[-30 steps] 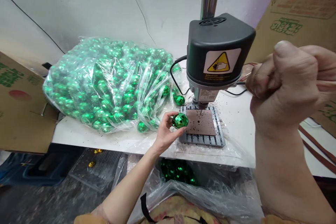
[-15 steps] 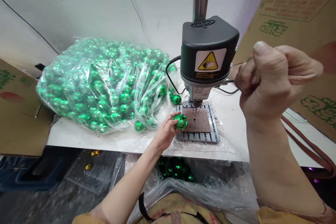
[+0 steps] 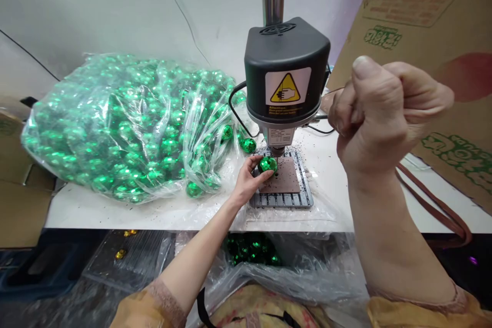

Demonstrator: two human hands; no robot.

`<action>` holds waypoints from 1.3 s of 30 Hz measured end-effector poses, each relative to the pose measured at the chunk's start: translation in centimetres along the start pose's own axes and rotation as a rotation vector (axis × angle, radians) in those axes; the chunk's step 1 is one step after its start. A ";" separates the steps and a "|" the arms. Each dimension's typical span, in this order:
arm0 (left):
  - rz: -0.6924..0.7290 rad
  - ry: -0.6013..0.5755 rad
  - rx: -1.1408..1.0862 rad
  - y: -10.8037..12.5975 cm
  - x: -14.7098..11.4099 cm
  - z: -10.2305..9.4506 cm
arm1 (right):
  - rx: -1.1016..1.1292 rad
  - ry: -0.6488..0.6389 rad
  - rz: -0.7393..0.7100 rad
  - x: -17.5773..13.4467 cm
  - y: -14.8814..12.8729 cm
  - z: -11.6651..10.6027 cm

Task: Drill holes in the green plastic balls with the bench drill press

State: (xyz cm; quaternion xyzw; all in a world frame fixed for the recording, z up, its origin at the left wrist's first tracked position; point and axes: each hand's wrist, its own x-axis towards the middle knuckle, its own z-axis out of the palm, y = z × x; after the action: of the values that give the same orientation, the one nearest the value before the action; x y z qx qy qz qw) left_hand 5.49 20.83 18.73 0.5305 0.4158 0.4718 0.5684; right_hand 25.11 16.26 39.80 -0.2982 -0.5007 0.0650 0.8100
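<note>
My left hand (image 3: pixel 249 178) pinches a shiny green faceted ball (image 3: pixel 268 164) between thumb and fingers. It holds the ball over the brown board (image 3: pixel 287 183) on the slotted metal base, right beside the chuck (image 3: pixel 277 151) of a small black drill press (image 3: pixel 286 69). The bit is mostly hidden by the ball, so contact cannot be told. My right hand (image 3: pixel 378 113) is closed in a fist to the right of the motor head, around the drill press's lever (image 3: pixel 337 90), whose gripped end is hidden.
A large clear bag (image 3: pixel 126 128) of green balls lies left on the white table (image 3: pixel 154 215), with a loose ball (image 3: pixel 248 144) by the base. Dark shavings surround the base. Below the table edge hangs a plastic bag (image 3: pixel 300 271) with green balls. Cardboard boxes (image 3: pixel 418 51) flank the table.
My left hand has brought the green ball from the board's left edge inward and back, close under the chuck. My right fist keeps its place beside the motor head. The view has shifted slightly.
</note>
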 end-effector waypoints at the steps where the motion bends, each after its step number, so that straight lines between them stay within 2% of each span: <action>1: 0.011 -0.008 0.026 -0.1 0.0 -0.1 | 0.001 -0.003 0.001 0.0 -0.1 0.0; 9: 0.091 -0.029 0.154 -0.6 0.2 0.1 | 0.023 0.001 0.004 0.0 0.0 0.0; 17: 0.101 -0.018 0.179 -0.8 0.2 0.5 | -0.017 -0.037 -0.010 -0.1 -0.2 -0.1; 21: 0.158 -0.058 0.265 -0.9 -0.2 1.2 | -0.007 -0.028 0.000 0.0 -0.1 -0.1; 26: 0.136 -0.087 0.219 -1.4 -0.5 2.2 | -0.002 -0.028 0.009 0.2 0.1 -0.1; 31: 0.110 -0.103 0.220 -1.5 -0.6 2.2 | -0.020 -0.023 0.016 -0.1 0.3 -0.4; 39: 0.149 -0.109 0.236 -2.2 -0.4 1.9 | -0.052 -0.016 -0.195 -2.5 1.3 -1.1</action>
State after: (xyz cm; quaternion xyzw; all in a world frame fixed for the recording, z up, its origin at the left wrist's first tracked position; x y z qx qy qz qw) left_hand 7.44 20.02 16.70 0.6478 0.3964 0.4313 0.4871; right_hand 25.10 15.83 36.76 -0.2683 -0.5354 -0.0245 0.8005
